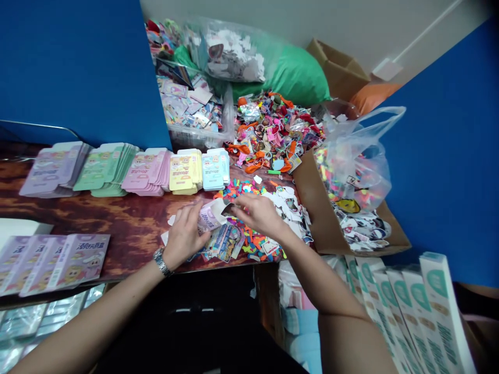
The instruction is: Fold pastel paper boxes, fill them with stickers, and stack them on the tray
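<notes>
glossy wood-grain tabletop (pixel 128 218), matt brown cardboard box (pixel 317 208), shiny metal watch (pixel 161 261)

The head camera is looking forward and down from the wearer's head above the near edge of the tabletop (pixel 128 213), facing across it to the blue panel (pixel 78 67) and the pale wall behind, with both forearms entering from the bottom of the view. It is standing near enough to show print on the small boxes along the far edge, yet is taking in wide ground, from the tabletop's left part to the upright cartons (pixel 423 311) below its near right corner. Only this one view is supplying coverage, so none is being shared.
</notes>
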A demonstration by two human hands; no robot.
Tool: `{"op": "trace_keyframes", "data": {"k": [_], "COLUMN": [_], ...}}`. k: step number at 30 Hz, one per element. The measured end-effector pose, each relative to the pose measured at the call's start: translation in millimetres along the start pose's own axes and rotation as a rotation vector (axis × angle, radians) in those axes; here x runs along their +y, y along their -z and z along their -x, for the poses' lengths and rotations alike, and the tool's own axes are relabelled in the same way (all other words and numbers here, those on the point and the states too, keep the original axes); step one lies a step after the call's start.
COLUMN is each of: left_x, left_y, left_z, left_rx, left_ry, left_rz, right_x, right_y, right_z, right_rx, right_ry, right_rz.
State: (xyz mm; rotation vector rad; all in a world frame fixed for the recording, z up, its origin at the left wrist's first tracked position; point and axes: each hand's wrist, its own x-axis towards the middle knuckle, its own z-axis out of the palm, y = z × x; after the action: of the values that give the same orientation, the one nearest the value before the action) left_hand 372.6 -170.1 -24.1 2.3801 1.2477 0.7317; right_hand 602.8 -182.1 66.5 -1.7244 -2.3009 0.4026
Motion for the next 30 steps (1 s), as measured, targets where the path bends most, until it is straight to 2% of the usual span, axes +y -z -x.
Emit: {"op": "trace_keyframes", "data": {"k": [3, 6, 9, 11, 13, 15, 18, 20, 22, 25, 30], "left_x": [1.9, 1.4, 1.6, 2.3, 2.4, 0.8, -4.5, -8.1, -9.6, -6.1, 2.2], "left_y": [-1.3, -2.2, -1.0, 0.6, 1.7, 1.7, 0.0, -1.2, -1.7, -1.4, 1.7], "left_z": [1.8, 6.6, 13.9, 19.4, 24.3, 27.6, 28.3, 27.0, 25.5, 24.5, 23.8], "left_rx": [0.018, 0.024, 0.012, 0.005, 0.000, -0.001, 0.009, 0.017, 0.021, 0.018, -0.024], "left_ry": [-0.016, -0.052, -0.096, -0.128, -0.146, -0.138, -0.089, -0.055, -0.031, -0.035, -0.105], "left_rz": [-0.018, -0.065, -0.103, -0.147, -0.181, -0.159, -0.040, 0.040, 0.092, 0.117, 0.131], "right_x": [-16.8, -25.2, -28.7, -29.8, -30.5, -30.2, -27.2, -24.3, -22.2, -23.5, -30.4], "right_y": [-12.7, -19.6, -25.1, -31.8, -40.4, -47.6, -50.1, -47.8, -46.8, -52.1, -58.2], "right_z": [-1.8, -5.0, -5.3, -2.2, 3.2, 9.8, 19.3, 23.9, 26.3, 25.9, 20.9], "right_rx": [-0.069, -0.165, -0.183, -0.173, -0.147, -0.074, 0.142, 0.282, 0.362, 0.369, 0.199], "right_ry": [0.012, 0.091, 0.158, 0.133, 0.114, 0.176, 0.267, 0.232, 0.158, 0.096, 0.164], "right_rz": [0.154, 0.219, 0.223, 0.245, 0.219, 0.082, -0.213, -0.309, -0.277, -0.174, -0.262]}}
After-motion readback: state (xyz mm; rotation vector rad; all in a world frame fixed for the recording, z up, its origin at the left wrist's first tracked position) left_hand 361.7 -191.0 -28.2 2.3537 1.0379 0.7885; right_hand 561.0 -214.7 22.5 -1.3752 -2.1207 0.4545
